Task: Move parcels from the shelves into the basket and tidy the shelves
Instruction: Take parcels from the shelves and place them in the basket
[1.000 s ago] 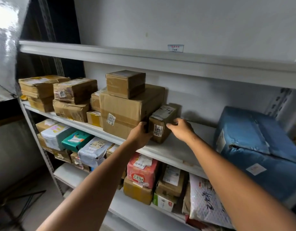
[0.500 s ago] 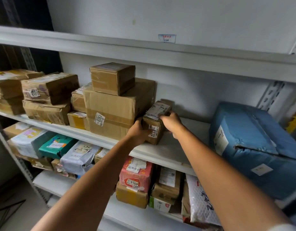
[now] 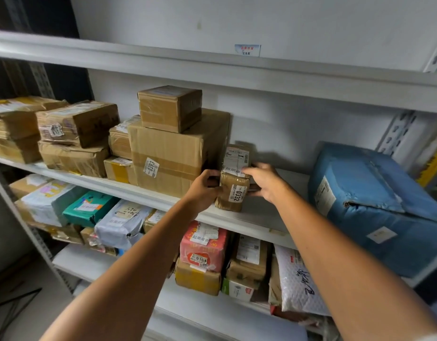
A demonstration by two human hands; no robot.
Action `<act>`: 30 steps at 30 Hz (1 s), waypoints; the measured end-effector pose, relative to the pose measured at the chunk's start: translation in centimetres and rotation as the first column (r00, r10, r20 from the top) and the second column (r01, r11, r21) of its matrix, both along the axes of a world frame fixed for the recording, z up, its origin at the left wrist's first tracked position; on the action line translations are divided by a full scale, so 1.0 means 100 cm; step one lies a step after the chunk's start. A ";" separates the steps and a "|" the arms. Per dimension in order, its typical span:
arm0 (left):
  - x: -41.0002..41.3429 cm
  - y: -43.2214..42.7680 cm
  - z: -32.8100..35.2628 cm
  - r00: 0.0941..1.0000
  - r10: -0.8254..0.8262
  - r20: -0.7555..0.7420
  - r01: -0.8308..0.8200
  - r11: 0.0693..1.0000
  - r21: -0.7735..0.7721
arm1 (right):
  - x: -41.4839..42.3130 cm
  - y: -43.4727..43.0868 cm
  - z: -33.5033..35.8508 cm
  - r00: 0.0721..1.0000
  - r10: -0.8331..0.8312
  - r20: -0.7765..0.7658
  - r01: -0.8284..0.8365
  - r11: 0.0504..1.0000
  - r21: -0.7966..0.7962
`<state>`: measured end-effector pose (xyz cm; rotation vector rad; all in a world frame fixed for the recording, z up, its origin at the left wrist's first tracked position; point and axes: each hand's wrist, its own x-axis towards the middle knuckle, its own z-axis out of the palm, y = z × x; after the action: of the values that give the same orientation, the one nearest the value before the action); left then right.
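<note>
On the lower shelf [image 3: 109, 260], near its front edge, a red parcel [image 3: 204, 244] marked 0164 sits on a brown box [image 3: 197, 279], with a white bubble mailer [image 3: 298, 284] leaning to the right. Above, both bare arms reach to the middle shelf [image 3: 261, 215]. The left hand [image 3: 204, 190] and right hand [image 3: 265, 184] clamp the sides of a small brown parcel [image 3: 233, 185] labelled 0332, fingers curled round it. It stands upright at the shelf's front edge, just beside the large box [image 3: 173, 158] marked 0393. A blue parcel [image 3: 375, 205] fills the right end.
</note>
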<state>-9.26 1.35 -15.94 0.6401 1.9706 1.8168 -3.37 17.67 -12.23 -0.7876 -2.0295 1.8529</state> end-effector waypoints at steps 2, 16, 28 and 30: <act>0.012 -0.006 0.003 1.000 -0.006 0.013 0.006 1.000 -0.005 | 0.011 -0.003 0.001 1.000 0.027 -0.006 -0.027 1.000 0.000; 0.104 -0.026 0.007 0.975 0.077 0.207 -0.089 0.995 0.047 | 0.093 -0.015 -0.002 0.982 0.191 -0.006 -0.191 0.981 -0.024; 0.080 -0.034 0.005 0.985 0.039 0.170 -0.027 0.997 -0.068 | 0.092 -0.025 -0.006 0.966 0.246 0.074 -0.245 0.969 -0.031; 0.076 -0.034 0.007 0.984 -0.015 0.177 0.029 0.997 -0.073 | 0.091 -0.024 -0.007 0.961 0.259 0.096 -0.259 0.966 -0.012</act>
<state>-1.68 -2.04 -15.24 0.4591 1.8973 1.7139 5.78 15.29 -12.93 -0.6483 -2.2894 1.9842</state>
